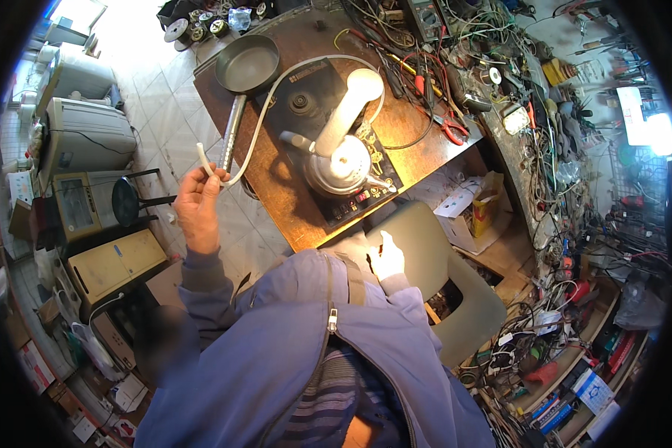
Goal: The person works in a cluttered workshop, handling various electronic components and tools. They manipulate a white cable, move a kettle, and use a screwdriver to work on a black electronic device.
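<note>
My left hand (200, 205) is raised past the table's left edge, its thumb and fingers pinching a thin white hose (257, 134) near its free end. The hose curves over the table and passes by a pale, tube-like thing with a round end (364, 85). Beneath that stands a shiny metal kettle (339, 166) on a black induction cooktop (295, 101). My right hand (387, 257) is low beside the chair, washed out by light. Its fingers seem loosely apart, and nothing shows in them. A dark frying pan (248, 63) sits at the table's far left corner.
Red-handled pliers (453, 128), probes and wires lie on the wooden table's (414, 158) right side. A grey-green chair (418, 243) is close on my right. Cluttered shelves of tools and cables (530, 216) run along the right. Another pan (129, 200) and boxes stand at left.
</note>
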Tool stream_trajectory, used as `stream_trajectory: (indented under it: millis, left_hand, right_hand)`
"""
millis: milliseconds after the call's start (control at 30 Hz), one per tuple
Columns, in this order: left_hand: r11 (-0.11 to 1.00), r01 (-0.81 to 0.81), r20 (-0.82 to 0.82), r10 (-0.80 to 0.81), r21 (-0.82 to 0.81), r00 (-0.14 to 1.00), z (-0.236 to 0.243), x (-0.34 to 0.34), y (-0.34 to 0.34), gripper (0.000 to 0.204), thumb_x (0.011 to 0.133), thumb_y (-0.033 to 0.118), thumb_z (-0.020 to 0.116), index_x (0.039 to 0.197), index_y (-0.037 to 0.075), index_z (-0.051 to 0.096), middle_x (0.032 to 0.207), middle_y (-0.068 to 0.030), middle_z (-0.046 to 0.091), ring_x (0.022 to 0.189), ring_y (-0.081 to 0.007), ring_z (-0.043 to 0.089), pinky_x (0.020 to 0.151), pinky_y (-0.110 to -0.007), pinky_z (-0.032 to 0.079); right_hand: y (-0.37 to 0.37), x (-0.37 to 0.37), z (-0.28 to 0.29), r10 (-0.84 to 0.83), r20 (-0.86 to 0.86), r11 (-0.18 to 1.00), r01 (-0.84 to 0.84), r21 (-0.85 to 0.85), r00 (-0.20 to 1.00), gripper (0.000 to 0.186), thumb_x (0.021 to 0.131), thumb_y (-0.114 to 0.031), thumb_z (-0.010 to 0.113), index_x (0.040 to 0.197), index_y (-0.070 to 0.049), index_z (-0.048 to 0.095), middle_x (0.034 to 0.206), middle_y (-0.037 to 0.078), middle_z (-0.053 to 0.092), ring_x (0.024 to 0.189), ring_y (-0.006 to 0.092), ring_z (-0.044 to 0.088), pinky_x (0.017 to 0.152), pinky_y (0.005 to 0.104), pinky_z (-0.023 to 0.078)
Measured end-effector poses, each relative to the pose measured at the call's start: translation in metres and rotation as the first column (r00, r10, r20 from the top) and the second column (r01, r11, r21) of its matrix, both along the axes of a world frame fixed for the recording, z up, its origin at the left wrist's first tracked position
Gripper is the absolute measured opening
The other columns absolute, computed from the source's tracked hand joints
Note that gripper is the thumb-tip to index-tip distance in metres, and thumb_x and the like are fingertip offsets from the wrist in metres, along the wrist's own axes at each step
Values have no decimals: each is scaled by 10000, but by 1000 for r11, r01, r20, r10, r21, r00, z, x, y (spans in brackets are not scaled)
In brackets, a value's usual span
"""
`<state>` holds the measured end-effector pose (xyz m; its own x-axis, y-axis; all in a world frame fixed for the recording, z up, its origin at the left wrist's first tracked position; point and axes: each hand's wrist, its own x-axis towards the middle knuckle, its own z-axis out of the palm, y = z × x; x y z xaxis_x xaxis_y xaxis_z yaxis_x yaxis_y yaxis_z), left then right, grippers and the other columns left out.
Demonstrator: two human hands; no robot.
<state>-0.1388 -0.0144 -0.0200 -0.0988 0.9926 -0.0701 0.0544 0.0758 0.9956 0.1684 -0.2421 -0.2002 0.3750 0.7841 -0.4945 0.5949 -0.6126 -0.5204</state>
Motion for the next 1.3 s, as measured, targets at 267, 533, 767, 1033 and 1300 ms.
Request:
stream_trajectory:
  millis: [267, 533, 767, 1033, 1300]
  left_hand:
    - [1000, 26, 6, -26, 12, 1000, -2, -3, 1, 276, 977, 97, 595, 1214, -44, 574, 1063, -108, 662, 981, -172, 650, 927, -321, 522]
    - [998, 44, 84, -47, 36, 995, -2, 0, 2, 263, 978, 89, 590, 1202, -47, 574, 1063, -115, 664, 967, -173, 654, 924, -330, 525]
    - [997, 61, 133, -66, 38, 989, -1, 3, -1, 256, 978, 89, 595, 1189, -53, 573, 1051, -113, 671, 965, -185, 657, 924, -323, 513]
    - [971, 70, -19, -67, 229, 998, 76, -12, 48, 262, 988, 89, 577, 1206, -55, 569, 1054, -132, 674, 984, -211, 667, 938, -348, 525]
    - [784, 227, -121, -193, 578, 974, 174, 18, 135, 251, 1015, 102, 534, 1214, -41, 591, 1086, -135, 693, 1004, -191, 676, 923, -322, 545]
  right_hand:
    - [2, 0, -3, 25, -5, 1000, -25, -6, 1000, 543, 847, -286, 659, 1317, -55, 518, 920, 213, 679, 886, 401, 653, 823, 483, 515]
    - [-4, 2, -9, 12, 10, 1000, -12, 3, 1000, 527, 838, -272, 670, 1302, -59, 536, 858, 193, 681, 818, 379, 664, 783, 461, 527]
    - [-7, -1, -10, 28, 57, 999, -30, 33, 998, 506, 824, -244, 699, 1273, -58, 556, 832, 172, 685, 765, 342, 678, 743, 425, 543]
    - [-4, -2, -8, 65, 40, 997, -67, 48, 997, 512, 815, -253, 710, 1261, -53, 559, 828, 172, 693, 771, 347, 686, 747, 429, 546]
    - [3, -2, -5, 48, 17, 996, -49, 70, 999, 495, 818, -269, 690, 1245, -48, 571, 822, 175, 696, 766, 355, 685, 753, 433, 547]
